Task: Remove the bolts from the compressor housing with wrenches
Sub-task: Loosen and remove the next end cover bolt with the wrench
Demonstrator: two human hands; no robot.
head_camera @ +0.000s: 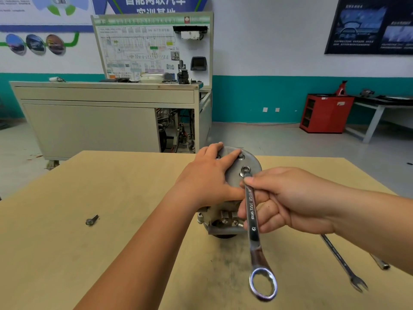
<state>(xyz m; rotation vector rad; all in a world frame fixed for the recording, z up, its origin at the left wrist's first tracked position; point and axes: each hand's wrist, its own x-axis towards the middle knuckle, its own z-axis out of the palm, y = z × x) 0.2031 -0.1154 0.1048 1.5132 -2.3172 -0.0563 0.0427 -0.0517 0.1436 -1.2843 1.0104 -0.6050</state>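
Above table (67,253), flat left hand (207,177) presses housing (253,163); right hand (283,198) grips wrench (253,231) on bolt (245,169).

Wooden table (67,198), grey training bench (89,121), wiring diagram board (134,52), red cabinet (324,113)

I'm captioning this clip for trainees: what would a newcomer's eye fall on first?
The shiny steel ring wrench stands out, gripped by the right hand, its far end over a bolt on the round grey metal compressor housing mid-table. The left hand presses flat on that housing. A loose bolt lies left on the tan wooden table.
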